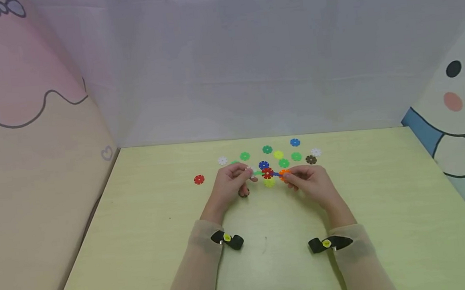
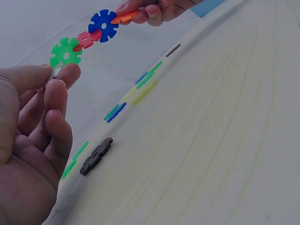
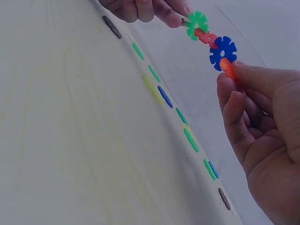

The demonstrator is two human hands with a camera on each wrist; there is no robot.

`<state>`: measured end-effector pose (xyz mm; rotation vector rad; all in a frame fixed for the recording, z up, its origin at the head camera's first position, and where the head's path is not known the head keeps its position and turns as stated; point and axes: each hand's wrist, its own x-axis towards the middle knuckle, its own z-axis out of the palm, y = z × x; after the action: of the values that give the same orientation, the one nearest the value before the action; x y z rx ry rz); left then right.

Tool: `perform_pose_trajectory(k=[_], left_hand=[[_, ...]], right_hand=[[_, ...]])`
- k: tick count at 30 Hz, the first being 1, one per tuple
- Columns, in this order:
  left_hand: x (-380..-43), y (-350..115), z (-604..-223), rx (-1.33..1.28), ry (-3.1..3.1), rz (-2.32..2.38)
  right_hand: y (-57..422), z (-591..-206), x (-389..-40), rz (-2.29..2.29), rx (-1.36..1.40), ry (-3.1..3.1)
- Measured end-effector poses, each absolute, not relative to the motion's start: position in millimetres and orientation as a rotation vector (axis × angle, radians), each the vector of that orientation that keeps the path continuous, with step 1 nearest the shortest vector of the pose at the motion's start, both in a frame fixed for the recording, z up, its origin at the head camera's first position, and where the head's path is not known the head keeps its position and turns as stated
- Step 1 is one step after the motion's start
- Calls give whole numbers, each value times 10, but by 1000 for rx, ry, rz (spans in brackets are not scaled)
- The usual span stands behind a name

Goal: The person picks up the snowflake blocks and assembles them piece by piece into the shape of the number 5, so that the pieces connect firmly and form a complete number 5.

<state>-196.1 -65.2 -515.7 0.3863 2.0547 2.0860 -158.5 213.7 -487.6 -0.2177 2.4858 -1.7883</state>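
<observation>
A short chain of notched plastic discs is held up above the table between both hands. My left hand (image 1: pixel 229 182) pinches the white disc (image 2: pixel 56 71) at one end between thumb and forefinger. From it the chain runs through a green disc (image 2: pixel 66 52), a red disc (image 1: pixel 267 173) and a blue disc (image 3: pixel 223 53), each slotted into its neighbour. At the other end, my right hand (image 1: pixel 311 181) pinches the orange disc (image 3: pixel 227 69) with thumb and forefinger. Much of the white and orange discs is hidden behind fingertips.
Loose discs lie on the table (image 1: pixel 150 246) around and behind the hands: a red one (image 1: pixel 199 179) at the left, a brown one (image 1: pixel 311 159) at the right, a brown one (image 2: pixel 96 156) below my left hand, and several others. A pale cloth wall (image 1: pixel 250 68) rises behind.
</observation>
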Motion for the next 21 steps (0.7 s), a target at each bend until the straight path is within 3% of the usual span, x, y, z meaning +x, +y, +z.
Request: perform_pose_trajectory(k=[21], left_hand=[[-1970, -676, -5160, 391, 2033, 2093]], right_hand=[[2137, -4870, -1585, -1775, -187, 2492]])
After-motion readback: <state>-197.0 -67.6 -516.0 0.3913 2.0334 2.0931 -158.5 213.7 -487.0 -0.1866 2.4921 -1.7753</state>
